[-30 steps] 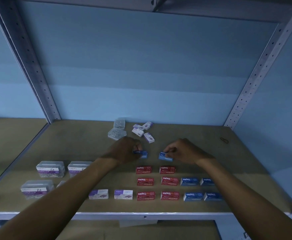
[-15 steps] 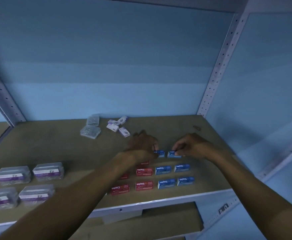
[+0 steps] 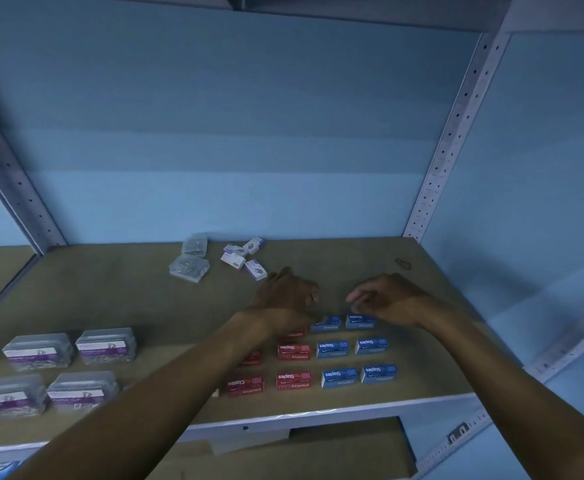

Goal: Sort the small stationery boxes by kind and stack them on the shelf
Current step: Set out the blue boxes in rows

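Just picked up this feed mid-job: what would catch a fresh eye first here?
The neat grid of red staple boxes and blue staple boxes at the shelf's front, with the left hand and right hand hovering loosely just behind it. Farther back lies an unsorted cluster of small purple-and-white boxes; clear plastic cases stand front left.
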A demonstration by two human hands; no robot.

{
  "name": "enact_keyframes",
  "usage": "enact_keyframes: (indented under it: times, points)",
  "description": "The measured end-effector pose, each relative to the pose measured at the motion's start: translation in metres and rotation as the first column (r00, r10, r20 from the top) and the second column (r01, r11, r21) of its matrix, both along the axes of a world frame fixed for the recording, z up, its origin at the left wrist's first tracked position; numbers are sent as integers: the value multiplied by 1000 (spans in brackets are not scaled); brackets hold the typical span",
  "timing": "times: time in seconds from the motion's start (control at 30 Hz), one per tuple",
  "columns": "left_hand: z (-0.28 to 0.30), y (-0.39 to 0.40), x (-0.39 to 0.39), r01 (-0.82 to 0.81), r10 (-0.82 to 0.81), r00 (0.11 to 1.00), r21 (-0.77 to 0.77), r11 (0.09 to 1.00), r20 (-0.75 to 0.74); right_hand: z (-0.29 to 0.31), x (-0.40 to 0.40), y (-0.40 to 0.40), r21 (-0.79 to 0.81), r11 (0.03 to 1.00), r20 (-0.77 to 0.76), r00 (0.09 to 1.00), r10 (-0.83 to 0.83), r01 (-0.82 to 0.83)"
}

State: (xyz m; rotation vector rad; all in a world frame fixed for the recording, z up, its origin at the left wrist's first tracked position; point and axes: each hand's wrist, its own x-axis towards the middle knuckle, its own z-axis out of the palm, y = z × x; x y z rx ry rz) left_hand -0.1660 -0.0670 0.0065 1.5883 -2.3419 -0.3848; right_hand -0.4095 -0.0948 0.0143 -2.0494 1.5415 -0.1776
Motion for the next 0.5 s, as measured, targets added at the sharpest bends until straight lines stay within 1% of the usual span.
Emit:
enact_keyframes:
  times: [0.1, 0.2, 0.23, 0.37, 0.5]
  points:
    - [6, -5, 37, -83, 83, 996, -43, 996, -16, 6, 22, -4, -44, 998, 13, 999, 38, -37]
    - [10, -6, 86, -160, 163, 986, -112, 981, 23, 8, 57, -7, -72, 993, 5, 995, 97, -97]
    - [11, -5, 103, -185, 191, 981, -113, 976, 41, 7, 70, -8, -82, 991, 3, 994, 108, -107]
    - [8, -1, 155, -301, 304, 942, -46, 953, 143, 6, 123, -9, -146, 973, -21, 984, 179, -180]
    - [1, -3, 188, -364, 359, 917, -2, 931, 175, 4, 168, -12, -172, 953, -36, 969, 246, -249]
